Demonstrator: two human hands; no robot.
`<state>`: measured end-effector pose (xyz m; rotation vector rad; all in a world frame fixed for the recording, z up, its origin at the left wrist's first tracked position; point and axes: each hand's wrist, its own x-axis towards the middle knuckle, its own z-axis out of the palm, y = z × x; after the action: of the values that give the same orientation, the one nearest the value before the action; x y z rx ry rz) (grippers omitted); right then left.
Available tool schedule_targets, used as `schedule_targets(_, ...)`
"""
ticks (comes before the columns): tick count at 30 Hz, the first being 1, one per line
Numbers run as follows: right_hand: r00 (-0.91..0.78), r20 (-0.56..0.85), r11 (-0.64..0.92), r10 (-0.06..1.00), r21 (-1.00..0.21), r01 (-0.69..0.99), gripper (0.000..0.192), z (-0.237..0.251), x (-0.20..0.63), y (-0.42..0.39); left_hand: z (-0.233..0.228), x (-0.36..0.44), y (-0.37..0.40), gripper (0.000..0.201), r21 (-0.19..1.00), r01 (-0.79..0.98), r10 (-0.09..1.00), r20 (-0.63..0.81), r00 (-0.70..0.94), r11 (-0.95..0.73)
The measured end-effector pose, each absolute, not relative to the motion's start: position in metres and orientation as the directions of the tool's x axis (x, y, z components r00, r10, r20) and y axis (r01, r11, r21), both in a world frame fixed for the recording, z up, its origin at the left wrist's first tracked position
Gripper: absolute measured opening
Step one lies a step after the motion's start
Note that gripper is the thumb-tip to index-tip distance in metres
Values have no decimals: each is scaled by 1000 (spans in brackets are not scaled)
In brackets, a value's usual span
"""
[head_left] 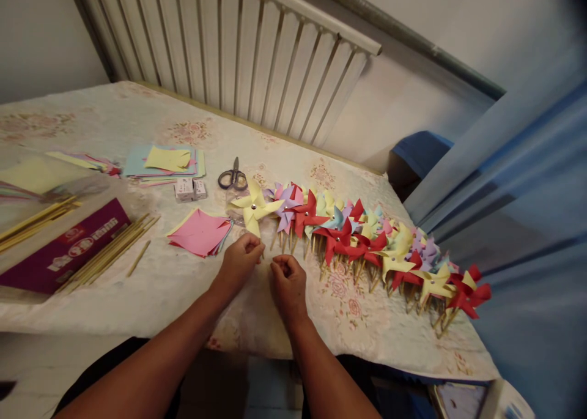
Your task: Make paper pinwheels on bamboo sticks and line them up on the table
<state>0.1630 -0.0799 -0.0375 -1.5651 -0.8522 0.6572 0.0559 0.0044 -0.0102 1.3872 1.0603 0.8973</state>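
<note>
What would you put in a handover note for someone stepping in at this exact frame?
Left hand: pinching the stick under the yellow pinwheel.
Right hand: closed beside it; contents hidden.
Done: a long row of finished pinwheels lies along the table's right side.
Supplies: pink paper squares, bamboo sticks, scissors, more paper.
Left: squares and sticks remain unused.

Pinwheel row (367, 238) runs right along the tabletop (151, 284). Scissors (233, 177) behind its left end, paper squares (200, 232) left of it, stick bundle (110, 254) further left. Both hands (266, 269) just before the leftmost pinwheel (254, 210). Radiator (257, 52) behind the tabletop.
</note>
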Motion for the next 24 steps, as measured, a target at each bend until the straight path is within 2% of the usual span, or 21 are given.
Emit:
schedule_targets(10,568,55,-76,821,-976,204,16,-35,163,-81,-9,56,6,20,993,119,955,-56,291,21)
schedule_targets(16,608,95,-73,788,-966,247,13,-38,170,-95,-13,63,8,18,990,140,945,-53,322,8)
schedule_targets(20,610,196,-116,768,-894,433,13,-40,185,-115,-18,65,8,16,984,179,947,-41,318,-17)
schedule_targets(24,433,346,-86,832,-692,717,19,-40,206,-143,-22,64,9,14,979,199,950,-31,311,-33)
